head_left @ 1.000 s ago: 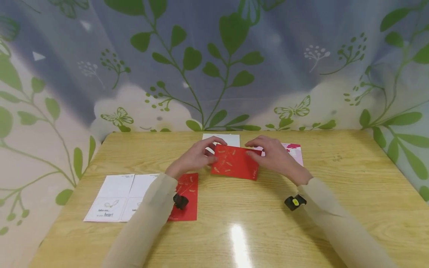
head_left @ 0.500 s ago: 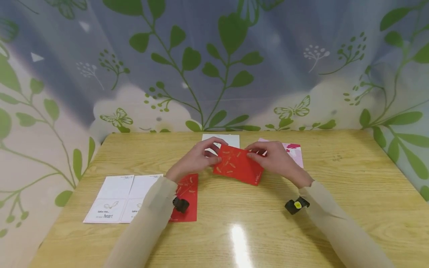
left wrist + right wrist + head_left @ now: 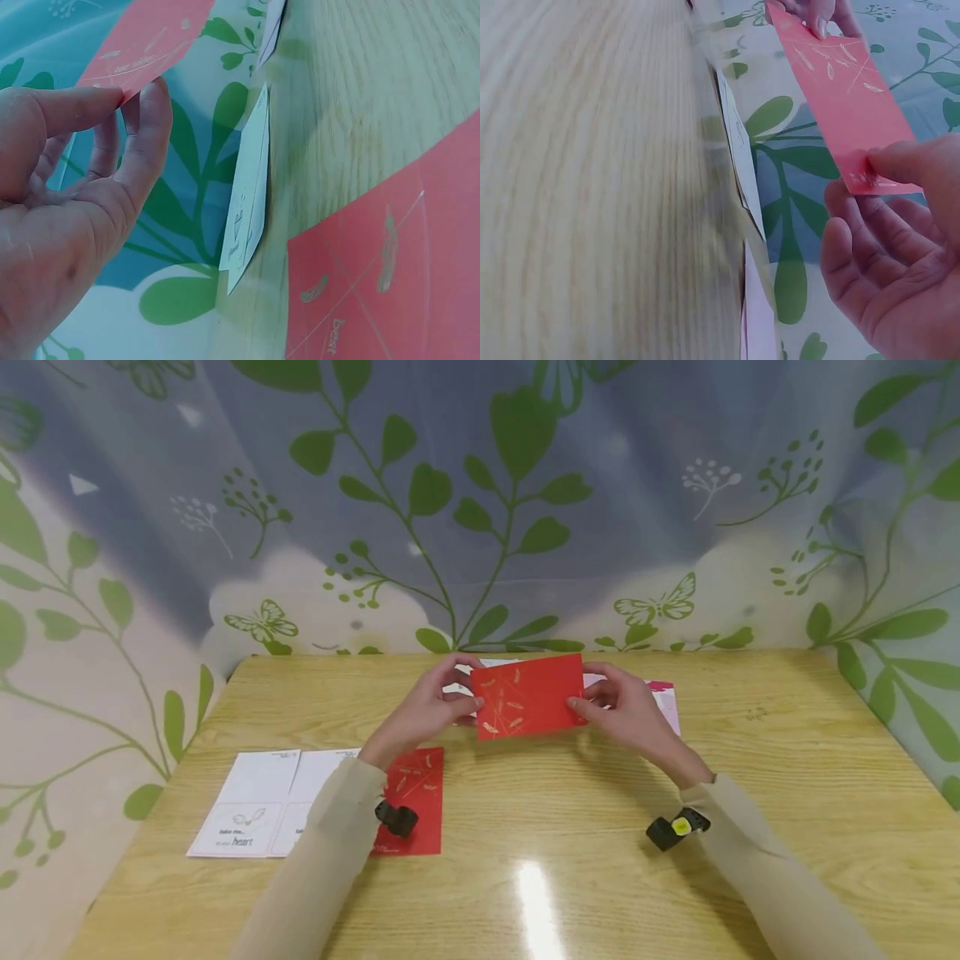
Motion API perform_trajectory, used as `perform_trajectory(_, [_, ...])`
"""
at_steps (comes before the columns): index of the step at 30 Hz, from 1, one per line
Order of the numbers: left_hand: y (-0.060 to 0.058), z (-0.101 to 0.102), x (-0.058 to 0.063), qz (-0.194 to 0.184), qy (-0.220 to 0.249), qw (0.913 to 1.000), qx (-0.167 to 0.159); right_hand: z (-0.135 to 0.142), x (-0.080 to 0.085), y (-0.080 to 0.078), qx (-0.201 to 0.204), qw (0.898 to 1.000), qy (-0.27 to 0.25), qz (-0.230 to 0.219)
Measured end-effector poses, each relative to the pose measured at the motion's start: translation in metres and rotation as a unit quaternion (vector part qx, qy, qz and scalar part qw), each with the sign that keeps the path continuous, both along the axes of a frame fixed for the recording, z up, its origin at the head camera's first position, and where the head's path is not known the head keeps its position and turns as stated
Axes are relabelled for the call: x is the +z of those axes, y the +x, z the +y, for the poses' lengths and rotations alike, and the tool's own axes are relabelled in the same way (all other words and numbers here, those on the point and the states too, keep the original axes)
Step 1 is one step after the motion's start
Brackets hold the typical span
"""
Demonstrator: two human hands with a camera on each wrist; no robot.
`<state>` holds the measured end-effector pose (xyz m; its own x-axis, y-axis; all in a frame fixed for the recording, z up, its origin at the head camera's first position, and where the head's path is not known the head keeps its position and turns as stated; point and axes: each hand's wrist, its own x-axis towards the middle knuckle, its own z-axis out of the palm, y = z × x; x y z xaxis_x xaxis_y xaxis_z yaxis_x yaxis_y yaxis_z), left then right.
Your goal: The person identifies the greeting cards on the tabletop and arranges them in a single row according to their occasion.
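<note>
Fingers point(image 3: 154, 116) of the left hand point(image 3: 430, 706) and right hand point(image 3: 626, 712) pinch opposite short ends of a red card point(image 3: 528, 697), raised above the table point(image 3: 570, 822). It should prove light, thin, fairly stiff, best gripped by its edges; white paper point(image 3: 247, 195) beyond carries print too blurred to read.
</note>
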<state>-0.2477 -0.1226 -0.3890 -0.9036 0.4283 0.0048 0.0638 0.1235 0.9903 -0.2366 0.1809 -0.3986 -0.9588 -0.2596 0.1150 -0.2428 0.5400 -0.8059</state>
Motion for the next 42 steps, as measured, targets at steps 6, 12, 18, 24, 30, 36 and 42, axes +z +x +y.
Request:
perform_trajectory(6, [0.001,-0.001,-0.004,-0.005,0.008,0.9999,-0.01,-0.003,-0.002,0.003,0.004,1.0,-0.012,-0.022])
perform_trajectory(12, [0.003,-0.004,-0.007,-0.034,-0.001,0.9989,-0.033,-0.006,-0.005,0.005,0.01,1.0,-0.025,-0.006])
perform_trajectory(18, [0.005,-0.012,-0.008,-0.04,-0.018,0.9985,-0.032,-0.008,-0.006,0.007,0.03,0.999,-0.028,-0.006])
perform_trajectory(24, [0.008,-0.019,-0.004,-0.031,-0.057,0.9969,-0.045,-0.01,0.005,0.013,0.031,0.999,-0.002,0.011])
perform_trajectory(30, [0.011,-0.017,-0.002,-0.021,-0.095,0.9923,-0.077,-0.02,0.018,0.017,0.072,0.997,0.002,0.029])
perform_trajectory(36, [0.014,-0.009,-0.001,-0.014,-0.12,0.9857,-0.117,-0.034,0.017,0.019,0.099,0.995,0.025,0.016])
perform_trajectory(42, [0.017,-0.007,0.0,-0.016,-0.117,0.9859,-0.118,-0.04,0.015,0.023,0.108,0.994,0.015,0.005])
